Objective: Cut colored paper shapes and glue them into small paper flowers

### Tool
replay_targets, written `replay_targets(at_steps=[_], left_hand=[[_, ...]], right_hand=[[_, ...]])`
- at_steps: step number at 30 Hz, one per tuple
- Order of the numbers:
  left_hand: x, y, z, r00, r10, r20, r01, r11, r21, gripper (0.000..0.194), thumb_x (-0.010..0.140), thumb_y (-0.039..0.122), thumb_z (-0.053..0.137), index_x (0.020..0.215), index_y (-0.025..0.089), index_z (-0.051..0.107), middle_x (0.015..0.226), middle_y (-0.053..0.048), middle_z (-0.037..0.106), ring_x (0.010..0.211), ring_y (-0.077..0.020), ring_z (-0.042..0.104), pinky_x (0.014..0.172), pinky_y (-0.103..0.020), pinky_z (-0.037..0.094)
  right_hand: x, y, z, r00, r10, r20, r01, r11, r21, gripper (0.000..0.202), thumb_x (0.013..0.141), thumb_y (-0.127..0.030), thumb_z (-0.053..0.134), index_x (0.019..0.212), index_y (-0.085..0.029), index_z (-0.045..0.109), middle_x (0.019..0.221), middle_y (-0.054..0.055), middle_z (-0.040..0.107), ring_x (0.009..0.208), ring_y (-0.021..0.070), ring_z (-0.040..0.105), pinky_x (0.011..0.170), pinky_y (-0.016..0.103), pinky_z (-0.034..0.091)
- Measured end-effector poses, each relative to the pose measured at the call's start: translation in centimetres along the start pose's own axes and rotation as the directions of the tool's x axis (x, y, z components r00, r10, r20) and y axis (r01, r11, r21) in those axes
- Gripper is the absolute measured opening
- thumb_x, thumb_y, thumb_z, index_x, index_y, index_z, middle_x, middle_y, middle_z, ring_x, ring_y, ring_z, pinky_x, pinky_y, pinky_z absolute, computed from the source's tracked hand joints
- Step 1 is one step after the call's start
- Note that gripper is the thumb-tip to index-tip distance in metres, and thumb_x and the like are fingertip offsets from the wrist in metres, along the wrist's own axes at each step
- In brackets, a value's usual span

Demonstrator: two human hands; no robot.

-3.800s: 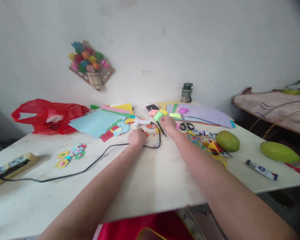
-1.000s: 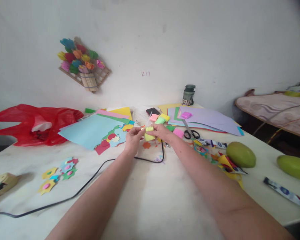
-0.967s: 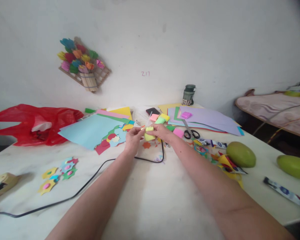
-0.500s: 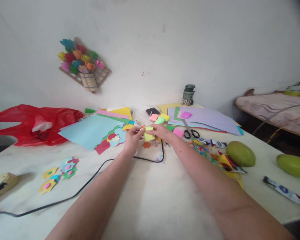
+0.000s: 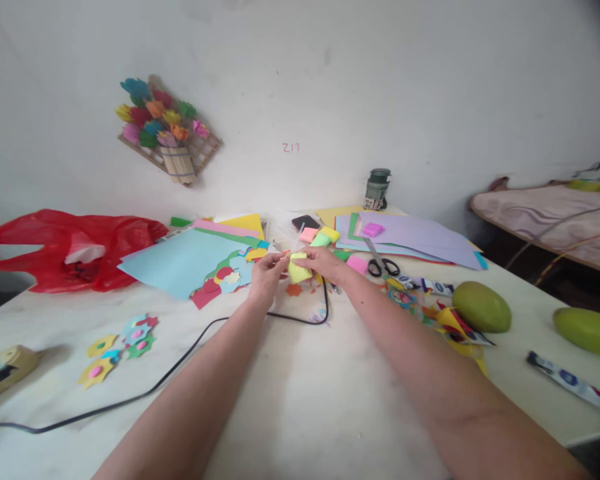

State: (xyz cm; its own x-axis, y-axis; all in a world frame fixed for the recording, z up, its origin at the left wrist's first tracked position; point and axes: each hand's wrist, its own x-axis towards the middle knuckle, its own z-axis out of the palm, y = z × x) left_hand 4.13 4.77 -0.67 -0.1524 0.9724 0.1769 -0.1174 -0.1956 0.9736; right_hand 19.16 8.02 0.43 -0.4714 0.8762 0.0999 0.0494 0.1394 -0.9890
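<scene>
Between my two hands, over the middle of the table, is a pale yellow block of modelling clay (image 5: 299, 268). My left hand (image 5: 267, 273) pinches its left side with the fingertips. From the right, my right hand (image 5: 326, 263) closes on its upper edge; some of those fingers are hidden behind it. Just beyond my hands lie more clay blocks: a salmon one (image 5: 309, 235), a green one (image 5: 320, 240) and a yellow one (image 5: 331, 233). A pink block (image 5: 357, 265) sits beside my right wrist. Beneath the held block, an orange paper cutout (image 5: 294, 290) rests on the table.
Scissors (image 5: 383, 267), glue tubes (image 5: 569, 381) and two green mangoes (image 5: 481, 307) lie to the right. Coloured sheets (image 5: 180, 260) and a red plastic bag (image 5: 105, 247) are on the left. Paper flowers (image 5: 96, 371) lie near a black cable (image 5: 153, 389).
The yellow clay block has turned slightly between my fingers. Both hands stay in nearly the same place, and nothing else has visibly moved.
</scene>
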Motion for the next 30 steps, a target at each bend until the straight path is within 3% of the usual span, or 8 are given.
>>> replay_targets(at_steps=[5, 12, 25, 30], left_hand=[[0.0, 0.1, 0.0, 1.000, 0.007, -0.005, -0.007, 1.000, 0.014, 0.038, 0.054, 0.046, 0.073, 0.072, 0.014, 0.062, 0.063, 0.000, 0.059, 0.057, -0.0099, 0.055, 0.055, -0.022, 0.046], [0.2, 0.0, 0.0, 1.000, 0.004, -0.024, -0.003, 0.999, 0.034, 0.038, 0.054, 0.046, 0.073, 0.069, 0.013, 0.061, 0.060, 0.000, 0.058, 0.056, -0.0092, 0.054, 0.053, -0.021, 0.046], [-0.2, 0.1, -0.2, 0.999, 0.005, 0.052, -0.006, 1.000, 0.016, 0.039, 0.052, 0.042, 0.074, 0.076, 0.014, 0.062, 0.062, 0.000, 0.060, 0.057, -0.0099, 0.056, 0.055, -0.023, 0.049], [-0.8, 0.6, 0.2, 0.999, 0.015, 0.049, -0.015, 1.000, 0.014, 0.037, 0.052, 0.040, 0.074, 0.076, 0.014, 0.062, 0.060, 0.001, 0.059, 0.056, -0.0096, 0.055, 0.054, -0.022, 0.048]], right_hand=[[0.2, 0.2, -0.1, 1.000, -0.005, 0.003, 0.005, 1.000, 0.009, 0.026, 0.066, -0.038, 0.068, 0.082, -0.017, 0.063, 0.070, 0.000, 0.060, 0.059, 0.0131, 0.057, 0.047, 0.024, 0.048], [0.5, 0.3, -0.1, 0.997, -0.018, -0.070, 0.021, 0.999, 0.039, 0.028, 0.057, -0.035, 0.074, 0.075, -0.015, 0.064, 0.063, -0.001, 0.058, 0.055, 0.0099, 0.052, 0.047, 0.020, 0.042], [0.1, -0.4, 0.1, 0.988, 0.062, -0.142, -0.051, 0.996, 0.077, 0.021, 0.056, -0.029, 0.074, 0.069, -0.015, 0.066, 0.058, -0.001, 0.060, 0.053, 0.0121, 0.054, 0.047, 0.023, 0.041], [-0.3, -0.6, 0.3, 0.987, -0.007, -0.161, 0.027, 0.992, 0.122, 0.021, 0.056, -0.025, 0.073, 0.075, -0.016, 0.069, 0.064, -0.001, 0.064, 0.060, 0.0115, 0.056, 0.057, 0.023, 0.043]])
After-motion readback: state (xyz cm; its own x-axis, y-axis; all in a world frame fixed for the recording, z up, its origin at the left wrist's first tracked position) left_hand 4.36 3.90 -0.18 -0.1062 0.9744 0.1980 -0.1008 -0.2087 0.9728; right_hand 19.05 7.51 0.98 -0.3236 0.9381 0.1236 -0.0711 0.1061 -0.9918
